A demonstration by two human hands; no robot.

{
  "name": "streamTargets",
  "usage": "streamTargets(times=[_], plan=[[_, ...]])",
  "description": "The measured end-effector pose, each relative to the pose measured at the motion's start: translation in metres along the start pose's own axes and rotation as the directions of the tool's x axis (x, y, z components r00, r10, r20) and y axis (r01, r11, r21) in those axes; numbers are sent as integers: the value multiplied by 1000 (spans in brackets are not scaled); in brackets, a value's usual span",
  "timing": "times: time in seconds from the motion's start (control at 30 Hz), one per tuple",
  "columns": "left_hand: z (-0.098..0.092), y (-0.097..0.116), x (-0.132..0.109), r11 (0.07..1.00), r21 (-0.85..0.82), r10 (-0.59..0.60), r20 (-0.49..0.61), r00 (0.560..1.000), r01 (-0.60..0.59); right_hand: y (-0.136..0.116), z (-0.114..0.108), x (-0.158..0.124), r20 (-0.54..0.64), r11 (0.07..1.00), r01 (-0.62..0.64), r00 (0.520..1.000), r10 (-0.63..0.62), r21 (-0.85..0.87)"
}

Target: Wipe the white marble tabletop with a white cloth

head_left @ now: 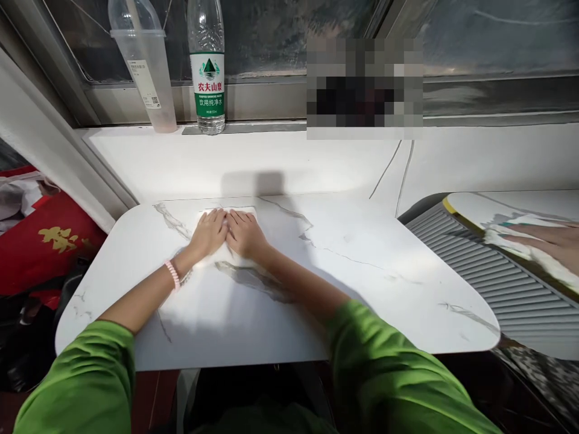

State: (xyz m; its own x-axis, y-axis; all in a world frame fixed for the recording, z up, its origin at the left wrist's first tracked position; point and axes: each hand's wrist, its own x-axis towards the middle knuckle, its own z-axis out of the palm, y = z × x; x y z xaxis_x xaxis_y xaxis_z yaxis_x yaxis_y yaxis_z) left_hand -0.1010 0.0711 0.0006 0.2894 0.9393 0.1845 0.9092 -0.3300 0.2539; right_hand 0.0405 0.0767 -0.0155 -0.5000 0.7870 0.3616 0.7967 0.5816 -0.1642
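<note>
My left hand (209,232) and my right hand (245,234) lie side by side, palms down, near the back edge of a white marble-patterned table (371,301). Under both of them is a thin white cloth or tissue (216,258), hard to tell from the tabletop. The fingers stretch forward and press flat on it, with the thumbs meeting in the middle. A pink beaded bracelet (172,275) circles my left wrist.
On the window ledge stand a plastic cup (156,78) with a straw and a water bottle (210,84). At the right, another person's hand (549,237) rests on white cloth (520,241) on a second table. A red bag (54,241) sits at the left.
</note>
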Motion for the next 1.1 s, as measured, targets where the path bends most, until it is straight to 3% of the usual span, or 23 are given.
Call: streamTargets(times=[0.17, 0.27, 0.37, 0.53, 0.77, 0.9, 1.0, 1.1], plan=[[-2, -21, 46, 997, -27, -74, -37, 997, 73, 21, 13, 52, 0, 999, -40, 999, 40, -1], [-1, -22, 49, 997, -11, -80, -51, 996, 80, 26, 14, 59, -6, 999, -40, 999, 40, -6], [0, -16, 37, 995, 8, -95, -54, 994, 96, 26, 15, 51, -22, 1000, 10, 1000, -10, -4], [-2, 1, -15, 990, 90, -110, -26, 994, 112, 5, 11, 7, -61, 994, 108, 992, -107, 13], [-16, 23, -132, 992, 126, 8, 14, 1000, -9, -69, -12, -90, -114, 983, 183, 977, -181, 9], [-24, 22, -168, 989, 144, 27, 5, 1000, -28, -97, -21, -106, -89, 976, 215, 974, -210, 45], [-26, 5, -155, 989, 147, -2, 20, 1000, -1, -97, -12, -82, -42, 983, 169, 985, -166, 73], [-26, -24, -112, 983, 169, -85, 37, 996, 78, -83, 2, -33, 7, 988, 125, 992, -126, 89]])
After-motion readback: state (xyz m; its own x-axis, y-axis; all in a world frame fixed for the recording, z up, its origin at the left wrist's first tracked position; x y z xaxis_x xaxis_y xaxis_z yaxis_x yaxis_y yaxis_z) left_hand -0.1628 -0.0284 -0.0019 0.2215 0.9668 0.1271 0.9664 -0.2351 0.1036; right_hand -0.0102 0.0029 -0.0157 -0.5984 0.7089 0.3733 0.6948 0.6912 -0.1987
